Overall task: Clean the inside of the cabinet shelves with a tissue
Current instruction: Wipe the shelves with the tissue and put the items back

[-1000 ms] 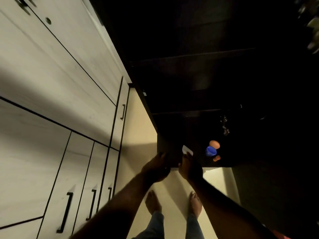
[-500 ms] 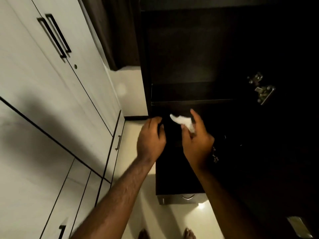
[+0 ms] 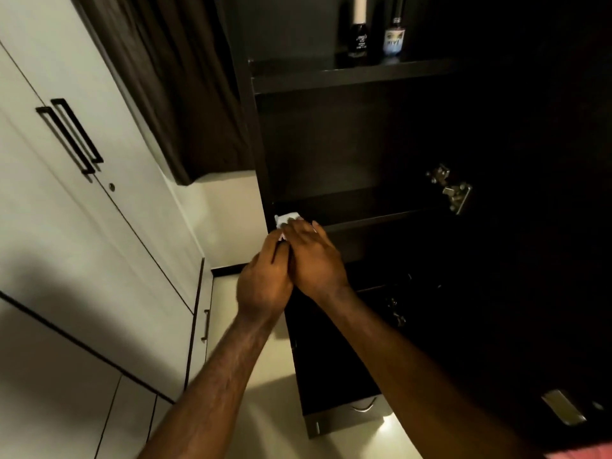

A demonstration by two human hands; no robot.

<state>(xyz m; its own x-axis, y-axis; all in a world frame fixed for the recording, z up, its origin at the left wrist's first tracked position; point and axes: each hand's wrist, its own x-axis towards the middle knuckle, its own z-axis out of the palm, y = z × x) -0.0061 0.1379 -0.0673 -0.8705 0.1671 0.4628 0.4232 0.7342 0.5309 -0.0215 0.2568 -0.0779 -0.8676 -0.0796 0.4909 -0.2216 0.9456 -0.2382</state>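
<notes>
Gripping a small white crumpled tissue [image 3: 287, 220] with the right hand [image 3: 314, 260], fingers wrapped over its top. Pinching its near lower edge with the curled fingertips of the left hand [image 3: 265, 286], though partly hidden behind the knuckles. With both hands touching, right at the left front corner of the dark wooden middle shelf [image 3: 381, 215] inside the open dark brown cabinet [image 3: 261, 144]. Apparently bunching or refolding the tissue into a wad, not yet wiping.

Higher up, on the upper shelf [image 3: 347, 74], two dark glass bottles [image 3: 359, 38], well apart from the hands. Off to the right, a silver metal hinge [image 3: 450, 190].

Next, most likely: letting go with the left hand, laying the wad flat on the shelf board, then sweeping rightward and into the dim far corner, keeping clear of the hinge.
</notes>
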